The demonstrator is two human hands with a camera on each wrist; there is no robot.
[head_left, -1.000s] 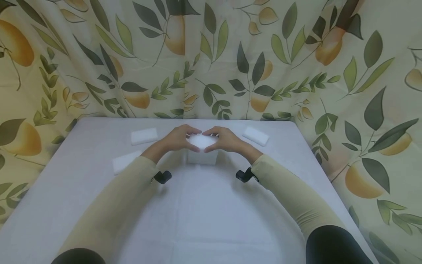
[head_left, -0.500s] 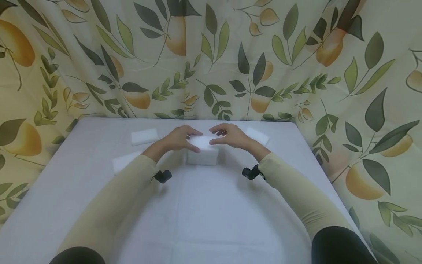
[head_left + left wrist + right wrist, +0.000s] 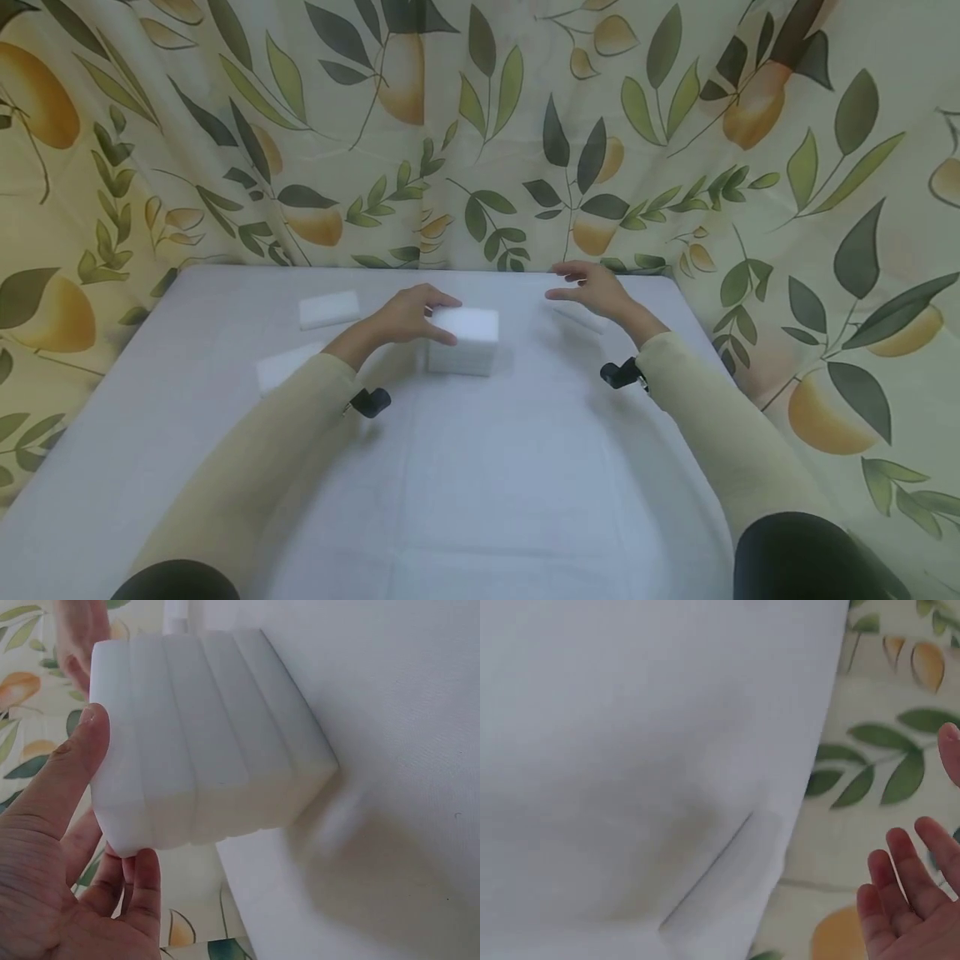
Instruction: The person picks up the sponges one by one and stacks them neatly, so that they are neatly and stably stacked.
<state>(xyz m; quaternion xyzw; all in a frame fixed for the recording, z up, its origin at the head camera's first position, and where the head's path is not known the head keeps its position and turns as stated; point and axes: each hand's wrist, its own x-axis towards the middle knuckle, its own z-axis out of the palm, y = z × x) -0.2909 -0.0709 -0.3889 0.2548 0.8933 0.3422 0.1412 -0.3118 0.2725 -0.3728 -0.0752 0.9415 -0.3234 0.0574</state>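
A stack of several white sponge blocks [image 3: 465, 357] stands at the back middle of the table. In the left wrist view its layers [image 3: 214, 727] lie flush, one on another. My left hand [image 3: 408, 315] holds the top block at its left end, thumb on the near side and fingers on the far side. Out to the right, my right hand [image 3: 596, 292] hovers with nothing in it, over a single flat white sponge block [image 3: 579, 320] that it partly hides. The right wrist view shows that block [image 3: 724, 889] below the right hand [image 3: 911, 907], whose fingers are spread apart.
Two more white sponge blocks lie to the left: one farther back [image 3: 330, 310], and one nearer [image 3: 288, 368], partly covered by the left forearm. A white cloth covers the table [image 3: 510, 483]. Behind it hangs a curtain [image 3: 517, 167] with a fruit and leaf print.
My right hand has left the stack and moved right, to above the single block there. The left hand has stayed at the stack.
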